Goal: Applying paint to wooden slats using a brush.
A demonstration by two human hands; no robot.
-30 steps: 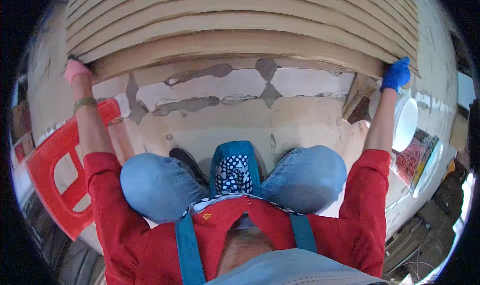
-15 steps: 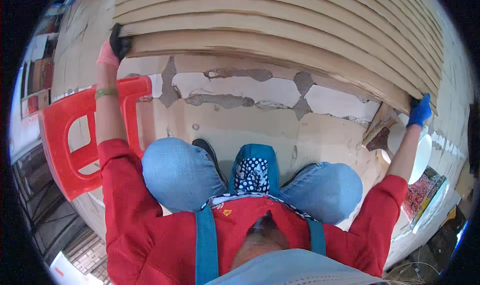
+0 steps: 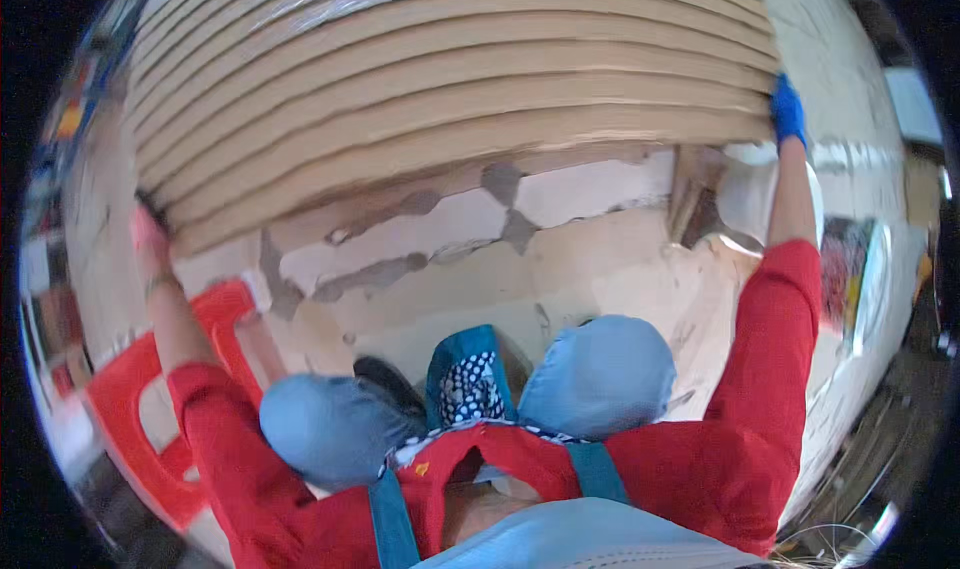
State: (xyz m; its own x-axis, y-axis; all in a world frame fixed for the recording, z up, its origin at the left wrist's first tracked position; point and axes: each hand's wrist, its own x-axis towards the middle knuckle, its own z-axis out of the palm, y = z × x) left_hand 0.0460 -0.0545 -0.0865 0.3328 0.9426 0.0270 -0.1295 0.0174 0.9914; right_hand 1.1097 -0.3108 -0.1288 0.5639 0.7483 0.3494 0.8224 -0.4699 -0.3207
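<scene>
A broad tan slatted panel point(image 3: 450, 79), its overlapping strips running side to side, fills the far part of the view. It could be a stack of fanned-out sheets; I cannot tell. My left hand point(image 3: 150, 233), in a pink and black glove, grips the panel's near left corner. On the right edge, close to the near corner, my right hand point(image 3: 788, 111) in a blue glove is closed round the panel's side. Both arms are stretched out wide. The fingers under the panel are hidden.
A red plastic stool point(image 3: 130, 399) stands by my left forearm. Beneath my right forearm are a white round container point(image 3: 745, 194) and a brown wooden piece point(image 3: 692, 194). Further right lies a colourful printed bag point(image 3: 848, 269). Grey patches mark the pale floor point(image 3: 420, 309) before my knees.
The view has turned and shifted. In it, the panel and both hands have moved left; its left end sits nearer me and its right end farther. Both hands stay on its edges.
</scene>
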